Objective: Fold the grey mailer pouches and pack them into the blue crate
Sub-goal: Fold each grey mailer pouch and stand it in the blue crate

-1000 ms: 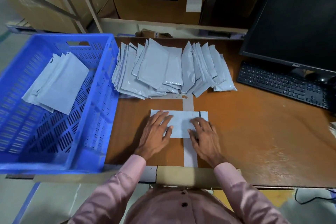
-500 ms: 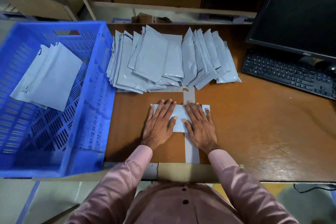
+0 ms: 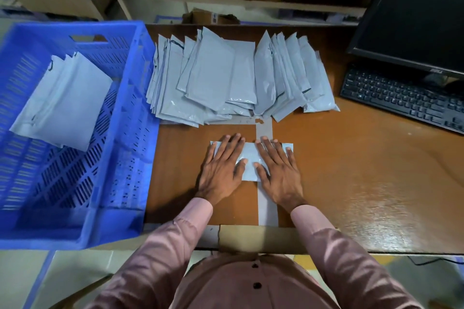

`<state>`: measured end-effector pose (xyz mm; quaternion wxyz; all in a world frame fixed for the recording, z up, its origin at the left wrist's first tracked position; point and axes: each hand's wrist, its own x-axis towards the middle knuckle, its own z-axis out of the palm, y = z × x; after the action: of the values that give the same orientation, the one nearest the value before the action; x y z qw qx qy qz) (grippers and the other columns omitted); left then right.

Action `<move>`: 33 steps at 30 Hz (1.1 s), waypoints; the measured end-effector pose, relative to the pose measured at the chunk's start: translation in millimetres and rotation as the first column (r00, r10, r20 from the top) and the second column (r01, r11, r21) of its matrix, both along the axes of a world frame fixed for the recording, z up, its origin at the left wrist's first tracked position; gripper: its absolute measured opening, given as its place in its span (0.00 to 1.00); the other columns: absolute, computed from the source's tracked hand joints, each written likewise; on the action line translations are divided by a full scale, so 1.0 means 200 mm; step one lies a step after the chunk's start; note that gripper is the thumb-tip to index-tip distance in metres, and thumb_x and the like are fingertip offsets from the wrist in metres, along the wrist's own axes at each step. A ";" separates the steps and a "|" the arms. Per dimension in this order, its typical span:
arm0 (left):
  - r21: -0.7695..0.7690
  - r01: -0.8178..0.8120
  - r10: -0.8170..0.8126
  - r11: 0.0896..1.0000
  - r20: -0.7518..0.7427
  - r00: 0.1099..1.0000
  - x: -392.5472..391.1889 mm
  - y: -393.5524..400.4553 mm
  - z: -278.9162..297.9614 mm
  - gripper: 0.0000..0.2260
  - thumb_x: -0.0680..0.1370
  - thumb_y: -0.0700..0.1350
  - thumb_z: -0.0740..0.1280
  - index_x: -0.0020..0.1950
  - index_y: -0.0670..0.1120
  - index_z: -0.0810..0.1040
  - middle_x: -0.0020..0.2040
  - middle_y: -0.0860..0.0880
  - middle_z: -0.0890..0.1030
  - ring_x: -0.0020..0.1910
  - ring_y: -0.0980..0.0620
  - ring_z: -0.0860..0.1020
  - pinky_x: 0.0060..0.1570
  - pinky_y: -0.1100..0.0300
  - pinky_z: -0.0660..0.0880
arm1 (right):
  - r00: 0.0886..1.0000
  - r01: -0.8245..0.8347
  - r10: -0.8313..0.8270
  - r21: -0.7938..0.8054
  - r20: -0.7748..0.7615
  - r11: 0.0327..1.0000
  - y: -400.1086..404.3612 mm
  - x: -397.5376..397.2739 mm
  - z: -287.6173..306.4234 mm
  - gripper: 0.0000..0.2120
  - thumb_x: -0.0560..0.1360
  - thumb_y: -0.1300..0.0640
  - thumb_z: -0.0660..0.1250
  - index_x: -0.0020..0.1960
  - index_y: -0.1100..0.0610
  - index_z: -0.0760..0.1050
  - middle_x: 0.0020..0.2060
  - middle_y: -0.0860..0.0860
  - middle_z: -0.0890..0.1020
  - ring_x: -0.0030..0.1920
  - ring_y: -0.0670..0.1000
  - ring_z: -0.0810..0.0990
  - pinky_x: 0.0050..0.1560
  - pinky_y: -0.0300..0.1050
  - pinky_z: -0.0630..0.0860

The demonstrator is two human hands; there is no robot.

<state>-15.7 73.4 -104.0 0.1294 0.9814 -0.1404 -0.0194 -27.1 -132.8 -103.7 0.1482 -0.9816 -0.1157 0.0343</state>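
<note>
Pouch pile (image 3: pixel 236 78) beside keyboard (image 3: pixel 404 98)

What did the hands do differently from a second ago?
A second ago both hands lay lower on the folded pouch with fingers partly bent. Since then the left hand and right hand slid forward and flattened, fingers straight, pressing it onto the table. Nothing was picked up or let go. The pile of unfolded pouches and the pouches in the blue crate stayed put.
</note>
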 end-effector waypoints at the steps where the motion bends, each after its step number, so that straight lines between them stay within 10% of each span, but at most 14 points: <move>1: 0.003 0.001 -0.001 1.000 -0.009 1.000 0.00 0.00 0.00 0.27 0.87 0.58 0.49 0.85 0.53 0.51 0.85 0.56 0.49 0.84 0.54 0.45 0.81 0.43 0.48 | 1.000 -0.002 0.002 -0.005 -0.004 1.000 0.00 0.00 0.00 0.29 0.86 0.38 0.41 0.84 0.43 0.44 0.84 0.42 0.47 0.83 0.48 0.41 0.83 0.56 0.42; 11: -0.145 0.166 -0.164 0.975 0.027 0.986 -0.12 0.14 0.08 0.36 0.73 0.53 0.65 0.81 0.53 0.62 0.81 0.50 0.63 0.82 0.49 0.57 0.81 0.43 0.49 | 0.993 -0.016 0.074 0.507 -0.094 0.862 -0.12 -0.01 0.06 0.28 0.79 0.43 0.65 0.78 0.45 0.68 0.80 0.41 0.64 0.83 0.44 0.51 0.83 0.56 0.48; 19: -0.013 0.172 -0.169 0.985 0.114 0.979 -0.13 0.13 0.09 0.15 0.77 0.54 0.64 0.62 0.52 0.74 0.75 0.50 0.70 0.77 0.48 0.66 0.80 0.48 0.55 | 0.961 -0.237 0.251 0.124 -0.117 0.964 -0.13 0.00 0.14 0.40 0.71 0.39 0.66 0.81 0.44 0.60 0.82 0.45 0.59 0.82 0.51 0.54 0.82 0.59 0.48; 25: -0.049 0.099 -0.093 0.994 0.112 0.989 -0.07 0.07 0.20 0.13 0.82 0.52 0.55 0.61 0.51 0.75 0.66 0.52 0.77 0.63 0.49 0.78 0.75 0.47 0.64 | 0.977 -0.211 0.212 0.031 -0.023 0.977 -0.12 0.00 0.26 0.30 0.73 0.48 0.64 0.76 0.46 0.70 0.75 0.47 0.72 0.75 0.52 0.70 0.78 0.53 0.60; 33: -0.035 0.011 -0.011 0.999 -0.003 1.000 0.08 0.11 0.57 0.23 0.81 0.68 0.57 0.68 0.57 0.73 0.61 0.49 0.83 0.59 0.41 0.81 0.58 0.47 0.77 | 0.981 -0.148 0.142 0.033 0.132 0.988 -0.01 0.18 0.59 0.17 0.77 0.54 0.66 0.65 0.45 0.79 0.58 0.46 0.84 0.54 0.57 0.84 0.48 0.50 0.79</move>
<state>0.8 95.1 10.5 0.1469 0.9781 -0.1459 -0.0193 9.2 -135.5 15.1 0.1584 -0.9673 -0.1969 -0.0210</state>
